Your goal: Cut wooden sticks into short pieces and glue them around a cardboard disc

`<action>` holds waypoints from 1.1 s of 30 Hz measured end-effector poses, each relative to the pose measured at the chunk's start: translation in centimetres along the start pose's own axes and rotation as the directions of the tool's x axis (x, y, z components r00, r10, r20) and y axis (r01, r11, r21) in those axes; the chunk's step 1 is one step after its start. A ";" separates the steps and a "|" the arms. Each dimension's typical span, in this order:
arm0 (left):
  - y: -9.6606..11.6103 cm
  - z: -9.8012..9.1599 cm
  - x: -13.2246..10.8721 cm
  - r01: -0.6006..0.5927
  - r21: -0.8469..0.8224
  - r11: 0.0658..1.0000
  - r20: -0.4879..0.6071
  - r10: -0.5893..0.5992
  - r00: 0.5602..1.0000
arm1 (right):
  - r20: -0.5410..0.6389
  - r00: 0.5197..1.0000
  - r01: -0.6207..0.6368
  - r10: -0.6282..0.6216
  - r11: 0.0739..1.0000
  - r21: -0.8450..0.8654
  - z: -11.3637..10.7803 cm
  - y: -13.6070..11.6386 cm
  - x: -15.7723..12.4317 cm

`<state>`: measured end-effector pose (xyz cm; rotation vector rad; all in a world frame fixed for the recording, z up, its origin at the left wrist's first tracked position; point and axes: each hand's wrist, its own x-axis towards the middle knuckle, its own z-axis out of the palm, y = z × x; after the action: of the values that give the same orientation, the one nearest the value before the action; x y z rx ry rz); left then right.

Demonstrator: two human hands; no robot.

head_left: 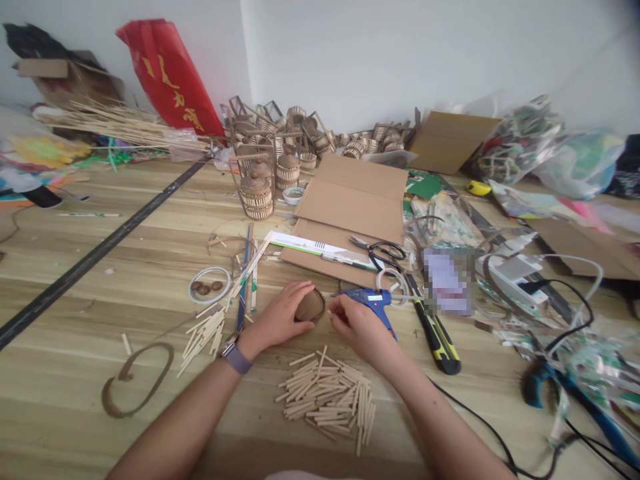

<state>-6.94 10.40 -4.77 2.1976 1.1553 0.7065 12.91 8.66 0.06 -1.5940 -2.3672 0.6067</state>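
Note:
My left hand (285, 310) is curled around a small round brown disc (309, 307) with a dark raised rim, fingers on its far side and thumb on its near side. Just right of the disc, my right hand (355, 323) is closed in a pinch; a small pale bit shows at the fingertips, too small to name. A blue glue gun (379, 300) lies behind my right hand, partly hidden by it. Closer to me, between my forearms, is a loose pile of short wooden sticks (327, 393).
Small lidded baskets (257, 197) stand at the back. Flattened cardboard (350, 193) carries black scissors (383, 252). A utility knife (437, 333), pliers (580, 400) and cables lie right. A white ring (210, 285) encloses brown beads; a brown strip loop (137, 380) lies left.

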 end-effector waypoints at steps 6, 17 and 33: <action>-0.1 0.1 -0.1 -0.004 0.001 1.000 0.002 0.004 1.000 | -0.044 0.995 0.102 -0.094 0.972 0.211 0.6 0.2 0.2; -0.2 0.0 -0.1 -0.018 -0.026 0.999 -0.003 0.018 1.000 | -0.112 0.973 0.219 -0.200 0.956 0.193 1.7 0.5 0.3; 0.1 -0.2 0.0 -0.024 -0.042 0.999 0.000 0.024 1.000 | -0.069 0.976 0.213 -0.208 0.974 0.078 1.8 0.2 -0.1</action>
<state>-7.04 10.39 -4.60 2.1792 1.1059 0.7339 12.40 8.30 -1.68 -1.2867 -2.3904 0.5963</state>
